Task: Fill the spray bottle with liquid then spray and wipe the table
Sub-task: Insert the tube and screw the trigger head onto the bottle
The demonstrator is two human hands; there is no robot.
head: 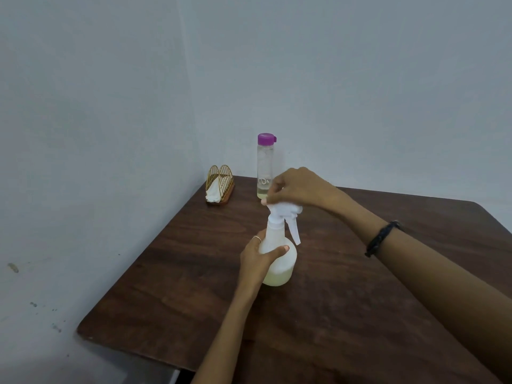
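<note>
A white translucent spray bottle (279,261) stands upright on the dark wooden table (346,286), with pale yellowish liquid in its bottom part. My left hand (257,256) wraps around the bottle's body from the left. My right hand (296,187) grips the white spray head (285,214) on top of the bottle from above; the trigger hangs down on the right. Behind stands a clear bottle with a purple cap (265,164), holding a little yellowish liquid at its bottom.
A gold wire napkin holder (219,184) with white tissue sits at the table's far left corner, against the wall. Pale walls meet behind the table. The table's left edge runs diagonally toward me. A dark band circles my right wrist.
</note>
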